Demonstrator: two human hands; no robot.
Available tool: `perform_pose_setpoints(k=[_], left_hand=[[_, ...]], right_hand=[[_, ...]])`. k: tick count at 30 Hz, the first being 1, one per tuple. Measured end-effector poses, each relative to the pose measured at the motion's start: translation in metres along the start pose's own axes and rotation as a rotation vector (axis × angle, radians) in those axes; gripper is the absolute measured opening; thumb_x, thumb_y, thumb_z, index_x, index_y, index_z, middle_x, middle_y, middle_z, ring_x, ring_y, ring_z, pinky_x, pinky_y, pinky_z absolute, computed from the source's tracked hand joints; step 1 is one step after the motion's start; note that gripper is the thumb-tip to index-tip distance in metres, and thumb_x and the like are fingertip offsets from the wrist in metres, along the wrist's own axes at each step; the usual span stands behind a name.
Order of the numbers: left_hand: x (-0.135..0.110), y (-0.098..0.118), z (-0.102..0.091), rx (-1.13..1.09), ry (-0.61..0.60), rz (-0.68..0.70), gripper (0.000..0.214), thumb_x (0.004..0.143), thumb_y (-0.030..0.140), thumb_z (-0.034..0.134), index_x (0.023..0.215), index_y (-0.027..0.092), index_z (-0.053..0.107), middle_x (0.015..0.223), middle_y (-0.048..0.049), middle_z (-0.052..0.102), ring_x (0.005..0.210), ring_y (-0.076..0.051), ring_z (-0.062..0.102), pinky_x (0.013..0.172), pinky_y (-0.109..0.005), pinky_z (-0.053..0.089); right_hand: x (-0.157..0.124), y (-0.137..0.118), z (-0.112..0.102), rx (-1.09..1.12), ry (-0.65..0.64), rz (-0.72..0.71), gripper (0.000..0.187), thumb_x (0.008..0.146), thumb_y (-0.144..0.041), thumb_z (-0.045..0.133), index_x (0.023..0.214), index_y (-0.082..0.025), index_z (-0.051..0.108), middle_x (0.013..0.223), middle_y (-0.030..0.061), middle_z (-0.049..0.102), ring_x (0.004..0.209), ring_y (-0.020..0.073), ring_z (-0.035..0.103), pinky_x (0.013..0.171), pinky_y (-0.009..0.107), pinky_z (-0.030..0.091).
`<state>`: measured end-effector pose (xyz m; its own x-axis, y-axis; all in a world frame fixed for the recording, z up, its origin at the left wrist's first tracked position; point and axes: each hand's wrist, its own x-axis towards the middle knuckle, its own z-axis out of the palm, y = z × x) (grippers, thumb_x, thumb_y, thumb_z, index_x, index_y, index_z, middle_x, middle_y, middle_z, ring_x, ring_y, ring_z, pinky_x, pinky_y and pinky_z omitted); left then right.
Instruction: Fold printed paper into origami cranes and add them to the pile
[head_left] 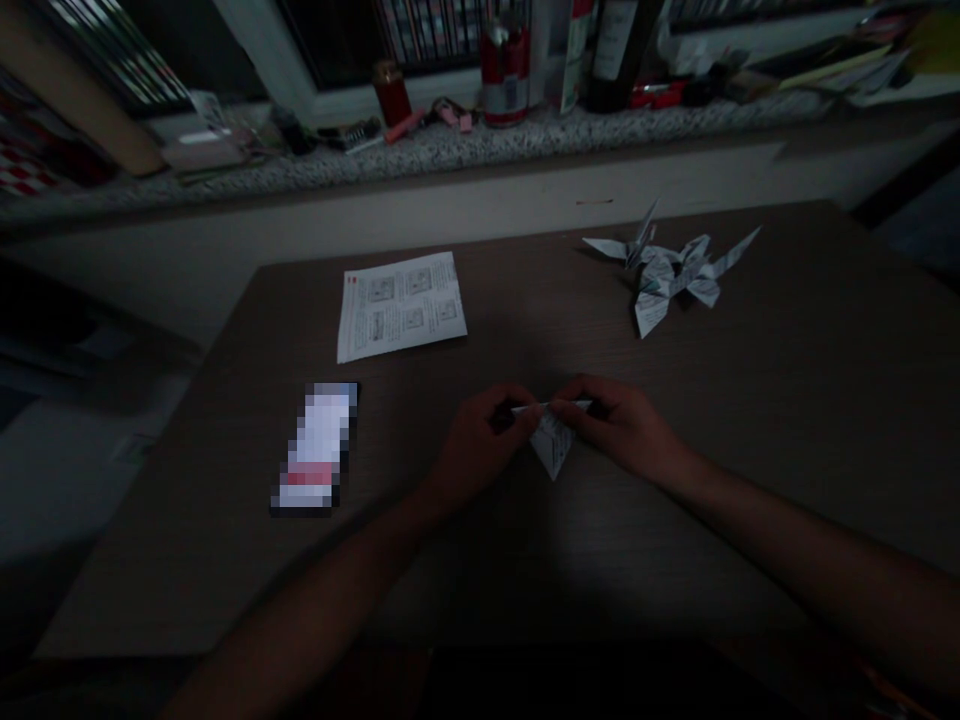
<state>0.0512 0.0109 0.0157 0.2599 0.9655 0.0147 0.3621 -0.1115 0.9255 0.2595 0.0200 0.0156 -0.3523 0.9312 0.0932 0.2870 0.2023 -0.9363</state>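
A small folded triangle of printed paper (553,452) is held over the middle of the table, its point toward me. My left hand (491,425) pinches its upper left edge between thumb and fingers. On the upper right edge, my right hand (611,420) grips it the same way, the two thumbs close together. The fingertips cover part of the top fold. Beyond my right hand lie folded paper cranes (656,280) made from printed sheets, touching or overlapping one another.
A printed sheet (401,305) lies flat at the back left of the brown table (240,400). Nearer me on the left is a phone (315,450) with a lit, blurred screen. Behind, a stone windowsill (300,175) carries a red can (505,75), a dark bottle (613,55) and clutter.
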Motion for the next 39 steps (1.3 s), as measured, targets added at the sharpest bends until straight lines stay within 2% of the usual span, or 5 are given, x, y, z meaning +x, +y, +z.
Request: perform_pose_setpoints(k=[10, 19, 25, 32, 39], left_hand=[[0.000, -0.001, -0.005, -0.004, 0.012, 0.045, 0.016, 0.096, 0.034, 0.063, 0.093, 0.020, 0.069, 0.091, -0.0002, 0.071, 0.084, -0.016, 0.066, 0.077, -0.026, 0.051], [0.000, 0.000, -0.006, 0.001, 0.023, 0.050, 0.015, 0.095, 0.033, 0.063, 0.093, 0.019, 0.069, 0.088, 0.0002, 0.071, 0.082, -0.015, 0.066, 0.075, -0.025, 0.051], [0.000, 0.000, -0.003, 0.009, 0.020, 0.038, 0.016, 0.094, 0.035, 0.066, 0.093, 0.020, 0.070, 0.088, 0.0000, 0.071, 0.080, -0.016, 0.066, 0.073, -0.026, 0.050], [0.001, 0.000, -0.007, -0.063, 0.015, -0.025, 0.028, 0.095, 0.046, 0.065, 0.092, 0.019, 0.071, 0.088, -0.0016, 0.072, 0.083, -0.018, 0.068, 0.076, -0.027, 0.053], [0.002, 0.003, -0.013, -0.031, -0.031, 0.001, 0.027, 0.097, 0.045, 0.063, 0.093, 0.020, 0.072, 0.090, -0.0023, 0.074, 0.087, -0.018, 0.069, 0.080, -0.029, 0.053]], right_hand=[[0.003, 0.008, -0.007, 0.080, -0.042, 0.079, 0.029, 0.091, -0.049, 0.069, 0.096, -0.023, 0.082, 0.094, 0.0046, 0.081, 0.084, 0.0232, 0.075, 0.073, 0.034, 0.057], [0.003, 0.007, -0.010, 0.077, -0.112, 0.059, 0.034, 0.097, -0.049, 0.061, 0.094, -0.021, 0.081, 0.084, 0.0043, 0.079, 0.077, 0.0204, 0.072, 0.068, 0.031, 0.055], [0.002, 0.005, -0.003, 0.010, -0.023, 0.041, 0.024, 0.091, -0.044, 0.070, 0.095, -0.022, 0.079, 0.086, 0.0033, 0.078, 0.076, 0.0195, 0.071, 0.067, 0.030, 0.054], [0.001, 0.002, -0.004, -0.059, 0.053, 0.014, 0.021, 0.091, -0.041, 0.070, 0.092, -0.022, 0.078, 0.083, 0.0028, 0.078, 0.070, 0.0180, 0.070, 0.062, 0.029, 0.052], [0.001, 0.002, -0.007, -0.042, 0.041, -0.001, 0.019, 0.091, -0.041, 0.071, 0.091, -0.023, 0.078, 0.085, 0.0027, 0.079, 0.075, 0.0191, 0.072, 0.066, 0.029, 0.054]])
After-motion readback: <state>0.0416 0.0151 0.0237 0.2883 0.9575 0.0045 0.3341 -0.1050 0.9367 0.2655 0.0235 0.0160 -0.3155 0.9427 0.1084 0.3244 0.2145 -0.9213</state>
